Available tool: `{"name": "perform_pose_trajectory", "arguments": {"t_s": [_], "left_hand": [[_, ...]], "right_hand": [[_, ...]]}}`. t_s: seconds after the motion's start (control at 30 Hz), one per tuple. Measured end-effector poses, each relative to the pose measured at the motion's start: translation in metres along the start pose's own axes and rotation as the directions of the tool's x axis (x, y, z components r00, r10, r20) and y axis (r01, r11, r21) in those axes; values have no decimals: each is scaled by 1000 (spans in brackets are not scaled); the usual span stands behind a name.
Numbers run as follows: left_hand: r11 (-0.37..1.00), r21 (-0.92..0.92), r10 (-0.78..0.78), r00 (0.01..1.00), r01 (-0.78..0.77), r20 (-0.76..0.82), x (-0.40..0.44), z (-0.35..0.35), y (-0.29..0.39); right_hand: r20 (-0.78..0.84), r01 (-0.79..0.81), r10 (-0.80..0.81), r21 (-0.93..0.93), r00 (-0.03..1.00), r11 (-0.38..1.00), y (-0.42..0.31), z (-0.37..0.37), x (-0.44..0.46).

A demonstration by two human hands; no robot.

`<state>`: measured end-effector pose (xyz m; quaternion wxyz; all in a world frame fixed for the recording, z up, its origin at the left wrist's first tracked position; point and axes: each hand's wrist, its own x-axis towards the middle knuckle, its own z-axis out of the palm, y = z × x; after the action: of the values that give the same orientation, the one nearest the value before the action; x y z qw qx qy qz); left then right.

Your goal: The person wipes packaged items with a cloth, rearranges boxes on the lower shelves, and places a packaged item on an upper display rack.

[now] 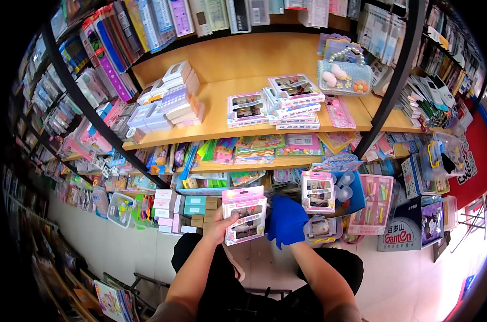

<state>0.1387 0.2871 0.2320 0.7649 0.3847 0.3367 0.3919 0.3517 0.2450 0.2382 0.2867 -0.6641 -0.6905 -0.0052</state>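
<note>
My left hand [220,225] grips the left side of a pink and white window box [245,217], thumb on its front. Small items show through the dark window, too small to name. A bunched blue cloth [287,220] covers most of my right hand [296,244], which holds it just right of the box; the fingers are hidden. Another pink window box [318,193] stands upright beyond the cloth. On the wooden shelf ahead, similar boxes [296,88] lie in a stack, with one more box [247,111] to their left.
White cartons [171,99] are piled on the shelf's left, and a beaded light-blue bag [343,75] sits at right. Below are colourful packets [259,145], a blue bin [356,196] and a black Ganten carton [401,231]. Black posts [388,91] flank the shelf.
</note>
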Motion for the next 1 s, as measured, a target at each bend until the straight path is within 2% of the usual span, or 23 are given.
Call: {"name": "perform_pose_trajectory", "arguments": {"t_s": [0.03, 0.13, 0.17, 0.23, 0.27, 0.3, 0.33, 0.4, 0.43, 0.53, 0.57, 0.6, 0.63, 0.7, 0.73, 0.77, 0.8, 0.83, 0.87, 0.9, 0.93, 0.97, 1.0], "left_hand": [[1000, 27, -14, 1000, 14, -3, -1, -3, -3], [961, 273, 11, 997, -32, 79, 4, 2, -15], [931, 364, 8, 995, -43, 99, 6, 7, -18], [840, 537, -31, 980, -82, 198, 14, 4, -34], [687, 726, -120, 979, -40, 167, 9, 10, -30], [691, 714, -85, 969, -110, 232, 10, 9, -36], [693, 698, -50, 954, -180, 295, 12, 6, -44], [728, 681, -86, 974, -81, 208, 16, -4, -57], [742, 670, -104, 981, -35, 166, 18, -9, -61], [920, 378, -158, 980, 102, 120, 10, 6, -32], [919, 385, -144, 981, 85, 127, 9, 3, -28], [955, 276, -139, 987, 111, 86, 7, 4, -24], [978, 163, -136, 990, 128, 42, 3, 5, -19], [980, -121, -153, 987, 157, 46, 2, 4, -4], [975, -171, -137, 990, 140, 32, 3, 6, 4], [968, -203, -152, 988, 151, 12, 4, 8, 10], [958, -240, -166, 986, 159, -12, 3, 10, 11], [952, -217, -216, 976, 215, 19, 6, 3, 2], [944, -191, -266, 963, 270, 49, 10, -2, -8], [947, -143, -287, 958, 286, 14, 10, 8, -10], [932, -143, -339, 941, 333, -19, 9, 18, -6], [939, -135, -319, 948, 316, -1, 12, 18, -9], [946, -127, -300, 954, 300, 19, 15, 17, -13]], "right_hand": [[-70, -44, 56, 167, 996, 985, -5, -8, -2], [-15, -10, 16, 340, 1000, 940, -18, -32, 4], [159, -78, 43, 225, 986, 971, -25, -37, 3], [2, -2, 1, 614, 1000, 789, -16, 7, -14], [-81, 58, 6, 766, 997, 640, -20, 15, -16], [-23, -38, 85, 760, 996, 648, -23, 19, -20], [-48, 34, -2, 672, 999, 740, -19, 20, -20], [-65, 198, -190, 458, 980, 867, -8, 17, -13], [-29, 184, -187, 380, 982, 907, -4, 21, -13], [76, 109, -124, 184, 989, 977, 9, 30, -16], [112, 70, -88, 156, 990, 985, 12, 29, -14], [148, 35, -54, 127, 987, 991, 15, 29, -15], [277, -239, 167, 248, 946, 939, 21, 41, -17], [214, -170, 123, 214, 969, 962, 30, 56, -25], [182, -134, 98, 194, 978, 972, 35, 65, -29], [211, -229, 143, 472, 967, 851, 33, 67, -29], [239, -303, 188, 701, 953, 645, 30, 68, -29], [316, -358, 207, 910, 926, 210, 25, 72, -27], [353, -359, 219, 933, 910, -11, 19, 59, -20], [369, -342, 225, 928, 902, -149, 14, 42, -16], [366, -319, 227, 922, 902, -219, 9, 29, -12], [342, -299, 225, 932, 913, -204, 5, 21, -10], [254, -256, 219, 966, 942, -17, 5, 20, -9]]}}
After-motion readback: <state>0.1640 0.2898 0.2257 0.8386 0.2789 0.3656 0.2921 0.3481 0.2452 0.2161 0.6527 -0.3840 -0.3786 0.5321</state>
